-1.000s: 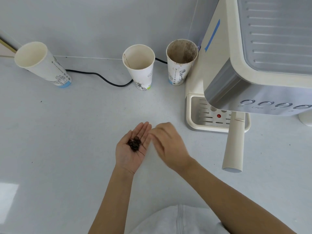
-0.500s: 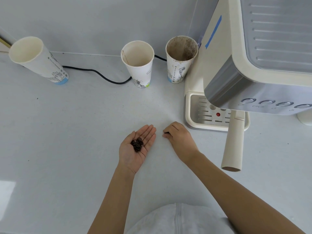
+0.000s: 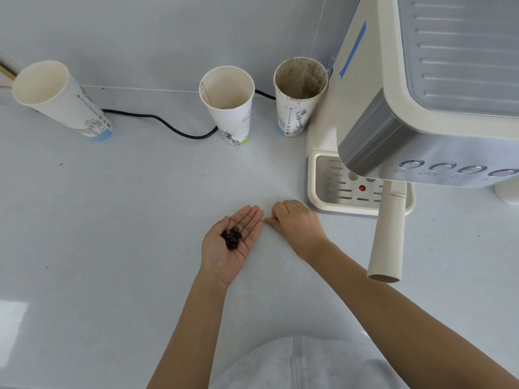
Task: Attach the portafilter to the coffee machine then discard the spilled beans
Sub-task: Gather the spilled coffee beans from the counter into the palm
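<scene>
My left hand [image 3: 224, 248] is held palm up over the white counter, with several dark coffee beans [image 3: 232, 238] cupped in it. My right hand [image 3: 297, 224] rests knuckles up just to its right, fingers curled and pinched by the left fingertips. Anything between those fingers is hidden. The portafilter's cream handle [image 3: 387, 234] sticks out toward me from under the head of the coffee machine [image 3: 373, 127], its basket end hidden there. No loose beans show on the counter.
Three paper cups stand along the back wall: one far left [image 3: 60, 102], one in the middle [image 3: 228, 108], and a coffee-stained one [image 3: 298, 96] against the machine. A black cable [image 3: 157, 120] runs behind them. The drip tray [image 3: 316, 203] lies right of my hands.
My right hand left the left palm, pinched at the counter near the drip tray, then slid left to the left fingertips. The left hand kept its beans.
</scene>
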